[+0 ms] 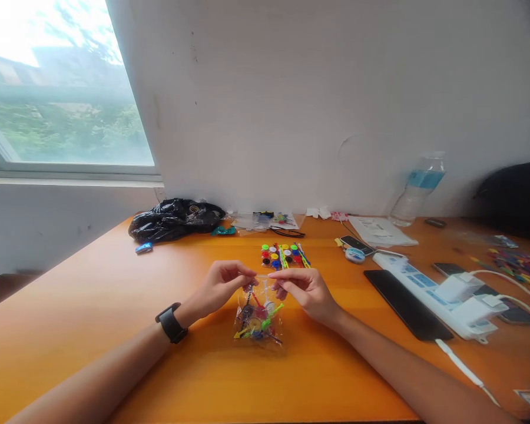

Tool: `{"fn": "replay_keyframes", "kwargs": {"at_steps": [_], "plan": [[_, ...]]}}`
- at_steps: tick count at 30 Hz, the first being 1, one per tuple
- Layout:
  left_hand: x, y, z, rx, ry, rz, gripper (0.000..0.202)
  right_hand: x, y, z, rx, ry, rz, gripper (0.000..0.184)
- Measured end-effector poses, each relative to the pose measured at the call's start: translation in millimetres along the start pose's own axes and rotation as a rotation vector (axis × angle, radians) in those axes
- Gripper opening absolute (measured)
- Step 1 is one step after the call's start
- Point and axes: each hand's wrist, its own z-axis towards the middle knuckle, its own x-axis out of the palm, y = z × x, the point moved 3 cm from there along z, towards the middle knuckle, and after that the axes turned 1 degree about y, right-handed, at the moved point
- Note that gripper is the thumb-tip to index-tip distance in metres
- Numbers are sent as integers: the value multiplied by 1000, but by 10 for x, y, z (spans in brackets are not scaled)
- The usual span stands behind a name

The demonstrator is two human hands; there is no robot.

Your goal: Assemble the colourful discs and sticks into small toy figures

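Note:
Between my two hands a clear plastic bag [259, 330] hangs over the front middle of the table, its top edge uppermost. Small coloured plastic pieces show through it: green, yellow, red, white and dark ones. My left hand [223, 288] pinches the bag's top left corner, with a black watch [172, 323] on that wrist. At the top right corner my right hand [307, 291] pinches the same edge between thumb and fingers. Just beyond the hands, several coloured round pieces and sticks [285, 255] lie grouped on the table.
A black plastic bag [174, 219] lies at the back left, a small blue packet [143, 248] before it. On the right are a power strip [424, 288] with plugged-in chargers, a black phone [406, 303], a white cable [463, 364] and a water bottle [417, 191]. The wall [291, 106] bounds the back.

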Motion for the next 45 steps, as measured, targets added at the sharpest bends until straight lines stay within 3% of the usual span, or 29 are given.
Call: {"fn": "replay_keyframes", "kwargs": {"at_steps": [3,5,11,14,20,27,36,45], "plan": [[13,12,-19,-47,-25,9,28,26,117,-34,-171,81,-226,27],[26,19,-21,-59,-38,12,29,38,159,-45,-198,106,-287,27],[87,7,-29,59,-42,57,32,95,35,-22,86,92,-134,39],[117,3,-44,66,-7,141,40,143,-28,-10,155,123,-21,38],[119,13,-30,6,30,181,41,129,-40,9,204,138,73,43],[29,-6,39,-165,174,106,35,46,4,19,167,210,-24,43],[-65,-10,83,-158,210,100,39,-162,-74,85,242,290,-2,43],[-105,63,97,-127,184,92,41,-194,-83,128,211,208,-14,39]]}}
